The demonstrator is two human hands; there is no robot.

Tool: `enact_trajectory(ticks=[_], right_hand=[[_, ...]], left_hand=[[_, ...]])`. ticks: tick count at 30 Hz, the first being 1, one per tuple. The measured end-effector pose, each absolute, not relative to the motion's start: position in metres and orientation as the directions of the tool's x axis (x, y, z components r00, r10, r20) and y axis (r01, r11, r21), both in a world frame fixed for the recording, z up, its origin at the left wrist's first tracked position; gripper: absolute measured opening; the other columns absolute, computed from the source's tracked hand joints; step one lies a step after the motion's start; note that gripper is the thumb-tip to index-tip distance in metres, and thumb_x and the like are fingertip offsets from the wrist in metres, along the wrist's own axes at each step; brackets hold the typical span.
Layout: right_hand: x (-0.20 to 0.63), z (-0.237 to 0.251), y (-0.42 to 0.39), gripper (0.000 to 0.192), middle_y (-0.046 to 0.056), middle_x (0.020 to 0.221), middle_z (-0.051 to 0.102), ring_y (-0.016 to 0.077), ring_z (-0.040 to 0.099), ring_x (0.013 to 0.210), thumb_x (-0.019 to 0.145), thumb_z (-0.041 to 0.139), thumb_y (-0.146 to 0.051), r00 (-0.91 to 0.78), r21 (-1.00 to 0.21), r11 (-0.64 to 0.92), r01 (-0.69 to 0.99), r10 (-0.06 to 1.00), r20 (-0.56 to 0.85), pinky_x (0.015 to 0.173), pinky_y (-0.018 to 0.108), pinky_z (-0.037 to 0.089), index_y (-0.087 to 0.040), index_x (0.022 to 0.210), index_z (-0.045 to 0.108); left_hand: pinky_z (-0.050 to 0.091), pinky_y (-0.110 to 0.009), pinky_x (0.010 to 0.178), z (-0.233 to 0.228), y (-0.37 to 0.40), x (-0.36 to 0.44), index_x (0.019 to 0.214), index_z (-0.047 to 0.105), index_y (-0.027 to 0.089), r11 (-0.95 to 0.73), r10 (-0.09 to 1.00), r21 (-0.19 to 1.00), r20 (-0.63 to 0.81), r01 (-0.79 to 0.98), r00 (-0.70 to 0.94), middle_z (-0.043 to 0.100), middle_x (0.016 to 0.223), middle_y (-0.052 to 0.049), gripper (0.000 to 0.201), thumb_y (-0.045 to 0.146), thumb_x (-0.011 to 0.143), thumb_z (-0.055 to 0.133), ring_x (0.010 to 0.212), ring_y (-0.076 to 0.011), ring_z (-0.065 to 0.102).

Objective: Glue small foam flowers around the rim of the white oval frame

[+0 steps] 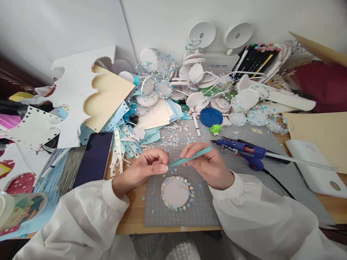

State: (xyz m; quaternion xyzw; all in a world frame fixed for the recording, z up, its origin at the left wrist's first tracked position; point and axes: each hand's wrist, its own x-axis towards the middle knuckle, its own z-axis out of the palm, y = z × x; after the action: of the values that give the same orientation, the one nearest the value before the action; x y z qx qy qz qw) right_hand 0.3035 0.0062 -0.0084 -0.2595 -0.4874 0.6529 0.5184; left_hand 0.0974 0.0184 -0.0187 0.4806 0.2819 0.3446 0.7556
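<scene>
My right hand (pixel 207 164) grips a pair of teal tweezers (pixel 193 156), slanted down toward the left. Their tips meet the fingertips of my left hand (pixel 149 164), which is closed in a pinch. Whatever sits between those fingers is too small or hidden to make out. Below both hands lies a white round disc (pixel 175 194) with small blue, yellow and white star-shaped pieces around its edge. It rests flat on a grey cutting mat (pixel 154 213). Loose star pieces (pixel 176 141) are scattered on the mat beyond my hands.
A blue glue gun (pixel 241 148) with a long glue stick lies at the right. Nearby are a blue lid (pixel 210 117), a white marker (pixel 195 122) and a green cap (pixel 216 129). A phone (pixel 93 159) lies left. Decorated discs (pixel 195 74) and paper scraps (pixel 119 144) pile up behind.
</scene>
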Motion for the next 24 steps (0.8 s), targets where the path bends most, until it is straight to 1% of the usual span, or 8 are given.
enact_trajectory(ticks=[7,11,14,16,18,21,22,24], right_hand=[[0.303,-0.008,0.005,0.009,0.001,0.087,0.067,0.0120,0.063,0.071,0.079,0.070,-0.018,-0.329,-0.907,0.003,-0.421,0.931,0.156,0.066,0.028,0.056,-0.026,0.082,0.072],[0.302,-0.010,0.004,0.010,0.002,0.087,0.067,0.0129,0.063,0.073,0.078,0.071,-0.017,-0.313,-0.910,0.014,-0.415,0.937,0.157,0.066,0.029,0.056,-0.026,0.083,0.072],[0.301,-0.011,0.004,0.011,0.001,0.087,0.067,0.0125,0.063,0.073,0.077,0.071,-0.016,-0.307,-0.912,0.014,-0.410,0.939,0.153,0.066,0.028,0.056,-0.026,0.083,0.072],[0.302,-0.010,0.004,0.009,0.002,0.086,0.067,0.0126,0.063,0.070,0.075,0.073,-0.018,-0.297,-0.913,0.004,-0.409,0.945,0.137,0.064,0.029,0.056,-0.024,0.081,0.072],[0.306,-0.008,0.006,0.008,0.002,0.083,0.067,0.0129,0.062,0.066,0.072,0.076,-0.022,-0.234,-0.906,0.006,-0.424,0.965,0.116,0.061,0.029,0.056,-0.024,0.078,0.071],[0.312,-0.004,0.011,0.013,0.001,0.081,0.065,0.0120,0.060,0.065,0.067,0.080,-0.024,-0.086,-0.884,0.022,-0.466,0.994,0.070,0.059,0.027,0.055,-0.024,0.075,0.070],[0.314,-0.004,0.012,0.014,0.000,0.081,0.064,0.0117,0.060,0.066,0.066,0.080,-0.024,-0.066,-0.881,0.011,-0.473,0.997,0.048,0.059,0.027,0.054,-0.024,0.076,0.070],[0.314,-0.004,0.013,0.014,0.000,0.079,0.062,0.0113,0.059,0.065,0.068,0.078,-0.026,-0.098,-0.883,-0.036,-0.469,0.995,0.012,0.059,0.026,0.054,-0.025,0.079,0.069]], left_hand=[[0.018,-0.024,0.050,-0.017,0.019,0.096,0.065,0.051,0.016,0.400,0.739,0.875,-0.134,-0.271,0.660,0.031,0.056,0.006,0.035,0.040,0.069,0.075,0.050,-0.0074,0.026],[0.016,-0.024,0.050,-0.015,0.018,0.097,0.065,0.049,0.015,0.418,0.720,0.859,-0.114,-0.297,0.684,0.033,0.055,0.005,0.033,0.037,0.074,0.073,0.050,-0.0073,0.025],[0.016,-0.024,0.049,-0.014,0.018,0.097,0.065,0.048,0.015,0.449,0.703,0.828,-0.096,-0.335,0.705,0.030,0.054,0.006,0.031,0.034,0.077,0.070,0.048,-0.0068,0.023],[0.017,-0.023,0.049,-0.013,0.019,0.097,0.066,0.048,0.016,0.466,0.690,0.805,-0.071,-0.367,0.721,0.029,0.053,0.007,0.030,0.033,0.078,0.069,0.047,-0.0063,0.022],[0.018,-0.023,0.049,-0.012,0.020,0.096,0.067,0.047,0.016,0.462,0.702,0.780,-0.033,-0.421,0.711,0.028,0.052,0.007,0.029,0.033,0.080,0.067,0.045,-0.0059,0.021],[0.021,-0.022,0.048,-0.011,0.023,0.095,0.065,0.045,0.016,0.444,0.745,0.754,-0.009,-0.485,0.667,0.027,0.051,0.007,0.032,0.034,0.080,0.067,0.043,-0.0055,0.019],[0.021,-0.022,0.048,-0.011,0.023,0.096,0.064,0.044,0.016,0.440,0.755,0.755,-0.018,-0.487,0.655,0.027,0.052,0.007,0.034,0.035,0.080,0.067,0.043,-0.0055,0.018],[0.022,-0.022,0.048,-0.010,0.024,0.097,0.064,0.043,0.016,0.431,0.769,0.767,-0.037,-0.474,0.638,0.028,0.052,0.007,0.036,0.037,0.080,0.067,0.044,-0.0057,0.020]])
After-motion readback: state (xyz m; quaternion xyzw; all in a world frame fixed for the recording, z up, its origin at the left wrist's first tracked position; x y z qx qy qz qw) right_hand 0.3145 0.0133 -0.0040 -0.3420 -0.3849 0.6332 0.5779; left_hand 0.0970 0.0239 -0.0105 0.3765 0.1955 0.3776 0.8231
